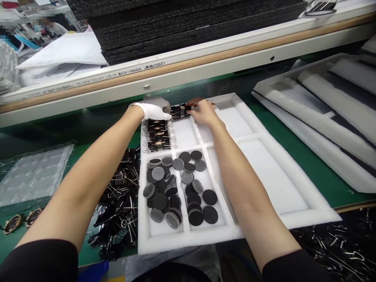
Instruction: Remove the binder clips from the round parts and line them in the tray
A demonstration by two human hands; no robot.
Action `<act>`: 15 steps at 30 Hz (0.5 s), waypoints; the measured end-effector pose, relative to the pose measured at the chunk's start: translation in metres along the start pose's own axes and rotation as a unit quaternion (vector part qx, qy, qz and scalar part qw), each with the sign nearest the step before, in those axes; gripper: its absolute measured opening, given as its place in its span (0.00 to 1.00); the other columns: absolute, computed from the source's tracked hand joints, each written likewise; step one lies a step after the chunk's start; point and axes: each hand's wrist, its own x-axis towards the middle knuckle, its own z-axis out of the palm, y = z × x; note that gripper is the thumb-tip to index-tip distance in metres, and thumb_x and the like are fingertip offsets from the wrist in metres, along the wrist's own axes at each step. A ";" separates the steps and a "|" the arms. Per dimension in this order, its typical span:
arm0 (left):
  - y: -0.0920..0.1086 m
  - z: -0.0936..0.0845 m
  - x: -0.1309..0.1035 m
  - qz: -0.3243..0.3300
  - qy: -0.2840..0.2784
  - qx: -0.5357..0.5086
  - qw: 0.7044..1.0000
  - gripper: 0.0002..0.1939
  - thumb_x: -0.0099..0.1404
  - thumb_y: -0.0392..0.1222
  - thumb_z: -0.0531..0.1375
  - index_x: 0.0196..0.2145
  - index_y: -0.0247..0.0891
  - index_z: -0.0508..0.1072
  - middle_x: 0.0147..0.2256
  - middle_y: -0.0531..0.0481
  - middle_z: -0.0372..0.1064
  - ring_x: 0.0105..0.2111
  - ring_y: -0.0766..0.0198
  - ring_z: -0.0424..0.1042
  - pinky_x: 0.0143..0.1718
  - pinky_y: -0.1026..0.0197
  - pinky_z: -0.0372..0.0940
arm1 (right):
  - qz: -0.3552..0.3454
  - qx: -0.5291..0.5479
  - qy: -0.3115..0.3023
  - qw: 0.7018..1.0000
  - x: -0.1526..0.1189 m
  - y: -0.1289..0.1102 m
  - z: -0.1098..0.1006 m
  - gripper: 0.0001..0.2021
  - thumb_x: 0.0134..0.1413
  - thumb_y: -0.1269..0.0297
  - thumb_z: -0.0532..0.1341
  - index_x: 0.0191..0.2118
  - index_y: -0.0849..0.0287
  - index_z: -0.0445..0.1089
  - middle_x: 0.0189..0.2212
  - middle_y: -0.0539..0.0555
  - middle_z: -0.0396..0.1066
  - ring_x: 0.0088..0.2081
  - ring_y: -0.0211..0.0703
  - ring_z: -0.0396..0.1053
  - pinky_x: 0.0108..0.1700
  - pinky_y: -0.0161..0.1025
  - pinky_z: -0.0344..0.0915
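My left hand (154,109), in a white glove, closes on the left end of a row of black binder clips (180,111) at the far-left part of a white foam tray (194,237). Bare fingers of my right hand (204,111) pinch the row's other end; what the clips clamp is mostly hidden. Just below my left hand, more clips (158,135) with brownish rounded edges between them stand lined up in the tray's upper left compartment. Round black and greyish discs (160,201) lie loose in the two nearer left compartments.
Loose binder clips (117,196) pile left of the tray; others (337,243) fill the lower right. A clear plastic blister tray (35,172) and round gold-rimmed pieces (13,224) lie at left. More foam trays (323,113) stack at right. Black foam sheets (188,23) rise behind a ledge.
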 end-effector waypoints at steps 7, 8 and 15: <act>0.002 0.009 0.011 -0.005 0.001 0.026 1.000 0.35 0.65 0.64 0.57 0.65 0.49 0.78 0.58 0.42 0.78 0.58 0.40 0.73 0.62 0.48 0.61 | -0.007 -0.019 -0.013 1.000 -0.003 -0.001 0.001 0.14 0.61 0.67 0.69 0.52 0.55 0.80 0.54 0.59 0.79 0.56 0.66 0.73 0.67 0.66 0.56; 0.002 0.010 0.013 -0.005 0.008 0.034 0.999 0.34 0.66 0.64 0.58 0.64 0.49 0.79 0.57 0.42 0.78 0.58 0.39 0.73 0.62 0.47 0.61 | -0.007 -0.018 -0.015 1.000 -0.003 -0.002 0.001 0.14 0.61 0.67 0.69 0.52 0.55 0.80 0.54 0.59 0.79 0.55 0.65 0.73 0.67 0.66 0.55; -0.003 0.006 0.014 -0.007 0.013 0.051 0.999 0.31 0.66 0.65 0.61 0.60 0.49 0.82 0.49 0.42 0.80 0.54 0.41 0.75 0.57 0.49 0.65 | -0.026 -0.016 -0.005 1.000 -0.003 -0.010 0.003 0.14 0.62 0.65 0.70 0.53 0.57 0.81 0.51 0.61 0.80 0.55 0.67 0.72 0.68 0.66 0.51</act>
